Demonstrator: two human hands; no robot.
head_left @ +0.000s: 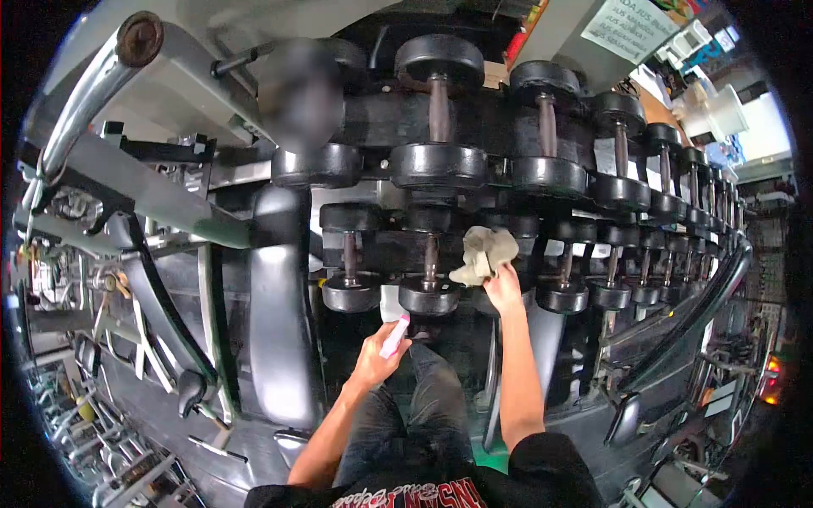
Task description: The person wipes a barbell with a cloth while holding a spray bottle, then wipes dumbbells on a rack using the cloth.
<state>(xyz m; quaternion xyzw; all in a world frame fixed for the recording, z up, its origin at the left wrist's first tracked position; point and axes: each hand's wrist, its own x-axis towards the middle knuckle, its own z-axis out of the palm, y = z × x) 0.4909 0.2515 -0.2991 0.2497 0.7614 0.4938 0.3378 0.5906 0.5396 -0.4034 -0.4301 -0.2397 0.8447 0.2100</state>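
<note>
My left hand [378,356] is closed around a white spray bottle [394,337] with a pink tip, held in front of the lower rack. Most of the bottle's body is hidden beneath the hand. In my right hand [504,288] is a crumpled beige cloth [489,252], which lies over a dumbbell on the lower row and covers much of it. Just left of the cloth rests a black dumbbell [431,296] with a bare metal handle. Another black dumbbell [351,295] sits farther left on that row.
Larger dumbbells [438,166] line the upper row, which curves away to the right. A black padded bench [284,330] stands on the left beside a grey machine frame [161,182]. A paper sign [631,30] hangs at the upper right. One patch at upper left is blurred.
</note>
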